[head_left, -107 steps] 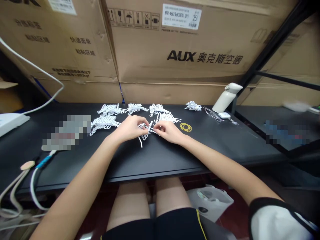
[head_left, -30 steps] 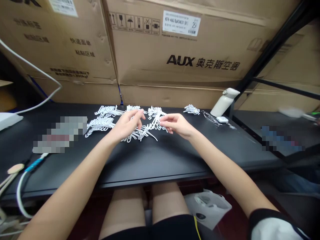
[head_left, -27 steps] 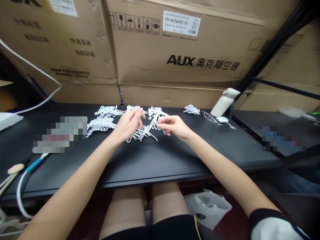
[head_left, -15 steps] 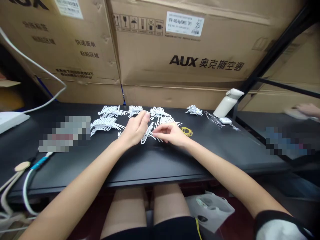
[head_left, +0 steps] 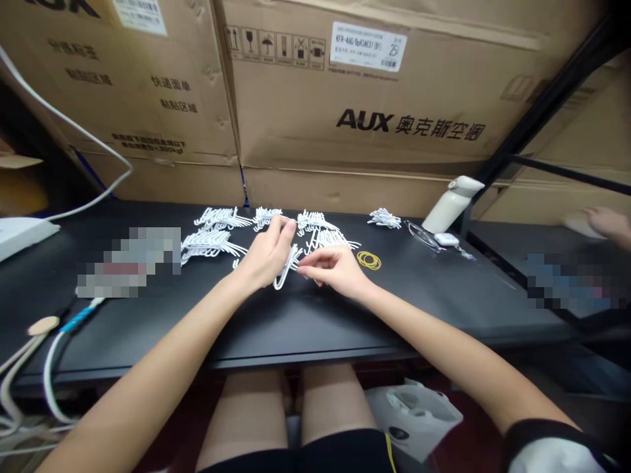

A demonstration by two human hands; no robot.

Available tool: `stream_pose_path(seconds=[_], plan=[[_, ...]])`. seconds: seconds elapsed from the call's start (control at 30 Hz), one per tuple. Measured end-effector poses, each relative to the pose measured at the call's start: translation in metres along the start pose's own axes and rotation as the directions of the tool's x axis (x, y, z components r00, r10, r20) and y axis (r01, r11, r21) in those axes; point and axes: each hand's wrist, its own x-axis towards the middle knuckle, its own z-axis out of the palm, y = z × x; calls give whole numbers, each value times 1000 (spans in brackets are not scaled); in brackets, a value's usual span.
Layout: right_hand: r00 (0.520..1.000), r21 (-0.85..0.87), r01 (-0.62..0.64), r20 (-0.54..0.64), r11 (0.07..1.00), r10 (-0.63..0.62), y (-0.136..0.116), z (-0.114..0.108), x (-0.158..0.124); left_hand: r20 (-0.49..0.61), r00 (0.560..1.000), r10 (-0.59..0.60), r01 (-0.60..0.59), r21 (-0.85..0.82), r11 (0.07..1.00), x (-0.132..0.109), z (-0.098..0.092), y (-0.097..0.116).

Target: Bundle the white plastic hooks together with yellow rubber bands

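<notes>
My left hand [head_left: 270, 255] is closed around a small bunch of white wire hooks [head_left: 280, 278], held just above the black table. Thumb and fingertips of my right hand [head_left: 336, 268] are pinched at the right side of that bunch; the fingers partly hide what they grip. Behind both hands lie several piles of similar hooks, including a left pile [head_left: 206, 243], a back-left pile [head_left: 221, 217] and a pile behind my right hand [head_left: 331, 238]. Yellow rubber bands [head_left: 369, 261] rest right of my right hand. Farther back is a separate hook pile [head_left: 385, 218].
A white bottle [head_left: 452, 205], glasses [head_left: 422, 236] and a white earphone case [head_left: 446, 240] stand or lie at the right of the black table [head_left: 315, 328]. Large cardboard boxes [head_left: 365, 151] wall off the back. A cable [head_left: 53, 368] runs at left. Another person's hand [head_left: 608, 222] shows far right.
The bunch of hooks in my left hand has tilted more upright and shifted slightly left. My right fingertips have moved slightly left and down beside it.
</notes>
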Motion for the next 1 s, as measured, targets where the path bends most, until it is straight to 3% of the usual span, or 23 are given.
stream_pose_path(seconds=[0.17,0.33,0.6,0.87,1.0], plan=[[1000,34,-8,3,999,7,4,-1,0,34,999,-26,27,-25,999,-2,4,6],[1000,-1,7,-7,1000,-7,1,-8,3,-3,1000,-9,9,-108,994,-2,7,4],[994,-106,18,107,994,-7,3,-14,5,-10,998,57,-57,-155,986,-2,11,2],[1000,-3,0,-5,1000,0,-6,-18,7,-111,990,91,-102,-93,990,1,10,-2],[998,57,12,-56,998,-9,-5,-20,10,-102,993,56,-69,-121,990,3,10,-4]])
